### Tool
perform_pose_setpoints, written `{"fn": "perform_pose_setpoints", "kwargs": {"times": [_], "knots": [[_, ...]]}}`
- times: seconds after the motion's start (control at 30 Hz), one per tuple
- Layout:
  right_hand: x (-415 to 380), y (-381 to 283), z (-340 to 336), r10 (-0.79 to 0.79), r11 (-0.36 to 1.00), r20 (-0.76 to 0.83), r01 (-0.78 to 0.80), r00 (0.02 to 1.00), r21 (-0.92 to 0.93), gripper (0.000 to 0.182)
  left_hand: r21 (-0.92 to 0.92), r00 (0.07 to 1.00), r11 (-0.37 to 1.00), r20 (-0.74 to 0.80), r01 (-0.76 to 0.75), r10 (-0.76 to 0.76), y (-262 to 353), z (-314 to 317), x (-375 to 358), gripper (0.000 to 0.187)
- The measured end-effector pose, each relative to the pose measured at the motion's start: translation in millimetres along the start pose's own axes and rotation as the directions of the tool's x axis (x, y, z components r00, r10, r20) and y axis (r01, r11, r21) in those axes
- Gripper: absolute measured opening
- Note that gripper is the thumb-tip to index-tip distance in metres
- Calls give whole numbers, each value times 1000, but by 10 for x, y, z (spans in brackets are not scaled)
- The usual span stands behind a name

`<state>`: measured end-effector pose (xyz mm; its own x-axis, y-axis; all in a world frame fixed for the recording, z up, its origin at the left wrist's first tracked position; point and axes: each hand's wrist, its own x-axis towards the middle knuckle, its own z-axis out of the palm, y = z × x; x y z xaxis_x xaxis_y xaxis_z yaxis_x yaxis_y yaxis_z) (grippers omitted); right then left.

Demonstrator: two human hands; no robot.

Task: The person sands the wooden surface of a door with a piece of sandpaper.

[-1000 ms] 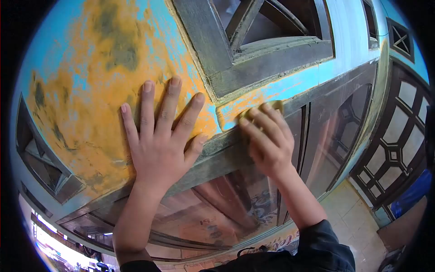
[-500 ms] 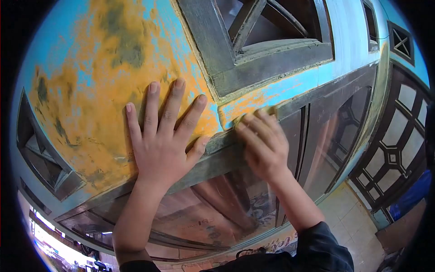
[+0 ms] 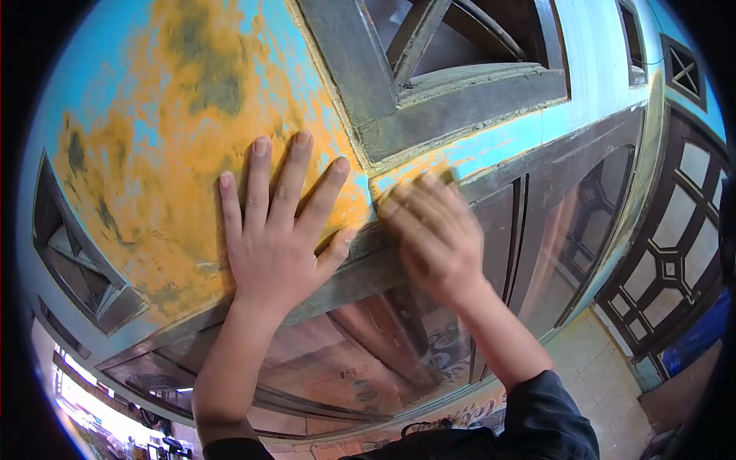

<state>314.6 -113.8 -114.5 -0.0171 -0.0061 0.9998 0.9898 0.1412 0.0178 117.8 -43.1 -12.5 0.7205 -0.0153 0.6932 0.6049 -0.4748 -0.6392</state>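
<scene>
My left hand (image 3: pixel 272 257) lies flat with fingers spread on a wall (image 3: pixel 184 176) whose turquoise paint is worn through to orange, with grey patches. Its thumb rests near the wall's lower edge, close to the dark wooden frame. To its right, my right hand (image 3: pixel 441 234) is pressed against a narrow turquoise and orange strip (image 3: pixel 498 153) between two dark wooden frames. Its fingers are bent together and smeared by motion. Whatever lies under them, if anything, is hidden.
Above the strip is a dark wooden vent frame (image 3: pixel 475 103) with crossed bars. Below are glazed wooden panels (image 3: pixel 368 345) with reflections. A dark panelled door (image 3: pixel 667 261) stands at the right, over a tiled floor (image 3: pixel 594 368). Another vent opening (image 3: pixel 73 253) is at the left.
My right hand has slid a little to the left along the strip, toward my left hand. The left hand stays flat in the same place on the wall.
</scene>
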Motion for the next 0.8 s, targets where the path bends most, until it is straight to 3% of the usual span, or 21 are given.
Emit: {"fn": "perform_pose_setpoints", "kwargs": {"times": [0.07, 0.17, 0.33, 0.43, 0.6, 0.73, 0.8], "knots": [[71, 195, 61, 101, 995, -117, -101, 988, 10, 40, -16, 1000, 1000, 2, 4, -4, -5, -2, -7, 63], [57, -145, 80, -110, 989, 69, 102, 992, 109, 44, -19, 1000, 1000, 13, 3, -3, -21, -19, -6, 63], [186, 24, 80, 1, 1000, -24, -2, 1000, -31, 42, 19, 999, 1000, 27, 22, -23, -168, -69, -66, 66], [117, -160, 113, -179, 983, 91, 182, 980, -23, 45, 66, 998, 996, 44, 51, -54, -340, -147, -58, 67], [466, -41, 102, -135, 985, 46, 139, 990, -104, 38, 120, 993, 986, -45, 118, -113, -577, -203, 8, 68], [151, -102, 101, -297, 946, 120, 309, 947, -101, 36, 132, 986, 980, -87, 152, -142, -571, -172, 6, 67], [356, -4, 147, -312, 944, 62, 317, 948, -98, 37, 123, 984, 979, -91, 163, -152, -538, -165, 9, 66]]}}
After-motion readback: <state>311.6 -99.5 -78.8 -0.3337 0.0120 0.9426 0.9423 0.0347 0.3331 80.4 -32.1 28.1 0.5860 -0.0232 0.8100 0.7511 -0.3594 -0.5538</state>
